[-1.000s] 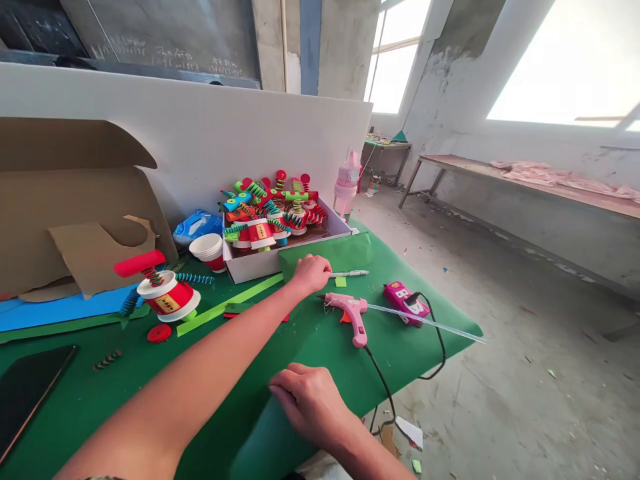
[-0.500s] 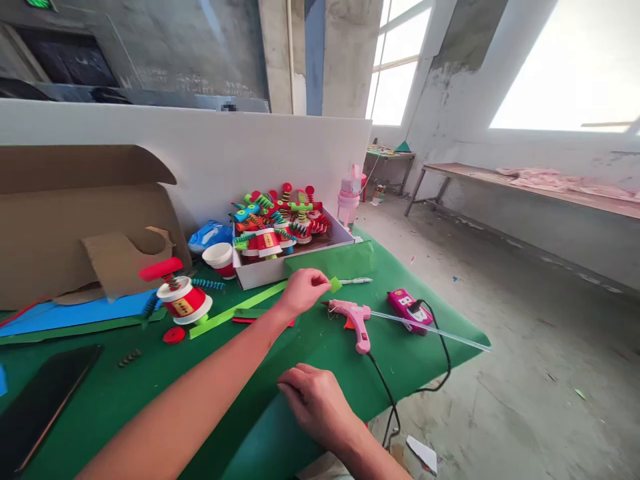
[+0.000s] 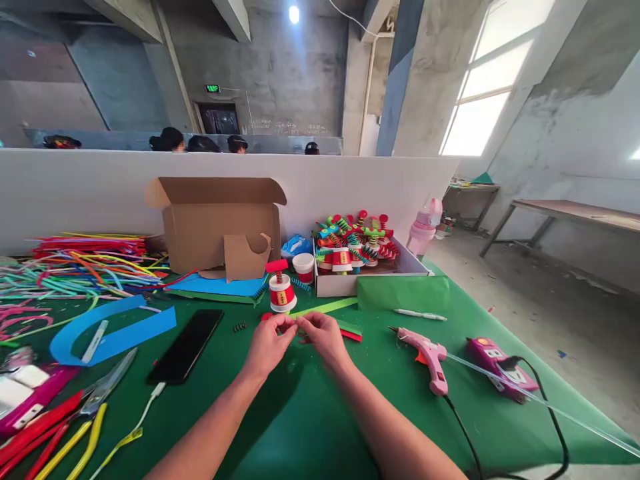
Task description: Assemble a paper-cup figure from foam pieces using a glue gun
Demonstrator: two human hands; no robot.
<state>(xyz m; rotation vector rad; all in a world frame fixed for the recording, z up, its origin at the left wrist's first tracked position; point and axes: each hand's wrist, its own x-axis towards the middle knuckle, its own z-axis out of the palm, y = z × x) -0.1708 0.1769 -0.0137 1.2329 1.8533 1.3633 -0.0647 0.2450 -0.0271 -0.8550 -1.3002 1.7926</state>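
My left hand (image 3: 269, 348) and my right hand (image 3: 324, 339) meet above the middle of the table, their fingertips pinched together. Between them is a small piece of green paper (image 3: 297, 318), mostly hidden by the fingers. Just beyond stands a red and white paper-cup figure (image 3: 282, 295) with a red roll on top. A long light-green paper strip (image 3: 333, 306) lies behind my fingers, and short green and red strips (image 3: 353, 332) lie beside my right hand. A small dark coil (image 3: 239, 327) rests left of my left hand.
To the right lie a pink glue gun (image 3: 425, 353) with its cord, and a purple power strip (image 3: 503, 370). A box of cup figures (image 3: 340, 285) stands behind. On the left are a phone (image 3: 186, 347), scissors (image 3: 111, 383), yellow-handled pliers (image 3: 95, 433) and pipe cleaners (image 3: 90, 267).
My left hand has drawn back from the right with the small green paper piece. My right hand has come up to meet it. The view has swung left.
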